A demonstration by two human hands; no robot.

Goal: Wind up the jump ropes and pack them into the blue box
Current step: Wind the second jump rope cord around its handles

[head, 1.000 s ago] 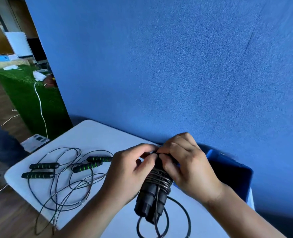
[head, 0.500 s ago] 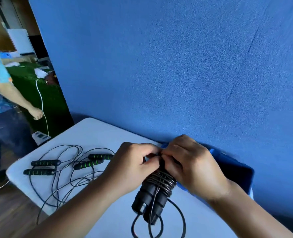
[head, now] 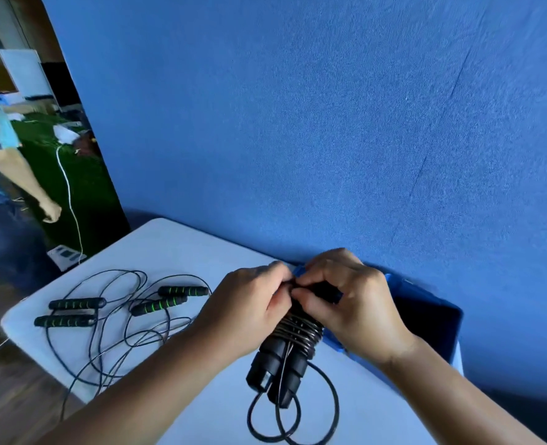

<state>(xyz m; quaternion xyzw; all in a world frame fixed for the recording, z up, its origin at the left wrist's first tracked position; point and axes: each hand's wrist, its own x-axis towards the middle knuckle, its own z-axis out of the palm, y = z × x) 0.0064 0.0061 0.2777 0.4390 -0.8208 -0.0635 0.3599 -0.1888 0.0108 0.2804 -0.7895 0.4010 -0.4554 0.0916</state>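
Left hand (head: 246, 313) and right hand (head: 349, 303) are pinching the wound jump rope (head: 298, 332) at its top; tucking the end under taut coils is looking safest

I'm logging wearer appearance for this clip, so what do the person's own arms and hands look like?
The left hand and right hand are bare: no gloves, rings or watch show. The left forearm and right forearm are bare too, no sleeve in view.

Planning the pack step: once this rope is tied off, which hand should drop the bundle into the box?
Probably the right hand: it grips the bundle at the top, and the box sits just behind it. The left hand is farther off.
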